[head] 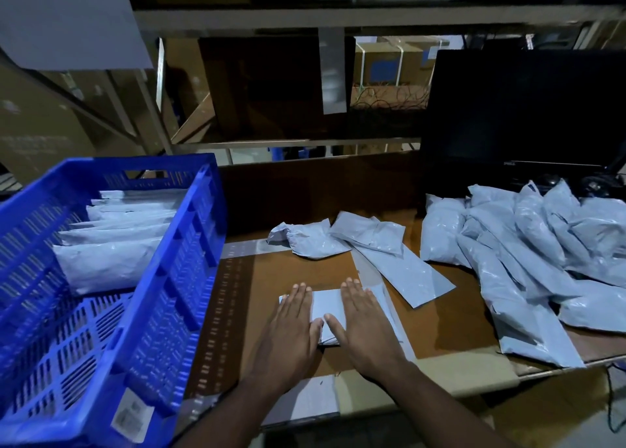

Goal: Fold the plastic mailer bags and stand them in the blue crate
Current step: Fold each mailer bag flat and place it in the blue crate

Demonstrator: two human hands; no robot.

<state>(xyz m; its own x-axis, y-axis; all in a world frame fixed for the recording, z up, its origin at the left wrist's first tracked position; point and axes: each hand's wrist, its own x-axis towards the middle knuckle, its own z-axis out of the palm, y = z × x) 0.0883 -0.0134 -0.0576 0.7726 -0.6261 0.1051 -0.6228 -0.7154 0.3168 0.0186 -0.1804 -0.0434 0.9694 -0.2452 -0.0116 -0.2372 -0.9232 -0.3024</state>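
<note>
Head view: one small folded grey plastic mailer bag [327, 307], flat on the brown cardboard-covered table [447, 329], near edge, centre. Left hand [292, 325] and right hand [363, 322]: both flat, fingers straight, palms pressing on the bag side by side, grasping nothing. Blue slatted plastic crate [189, 244], left of the hands: row of folded mailers [111, 241] standing at its far end. Heap of unfolded grey mailers [535, 251], right; two loose mailers [342, 236] behind the hands; black monitor [521, 115], far right

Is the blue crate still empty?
No, several folded bags already stand in a row at the far end of the crate.
</note>
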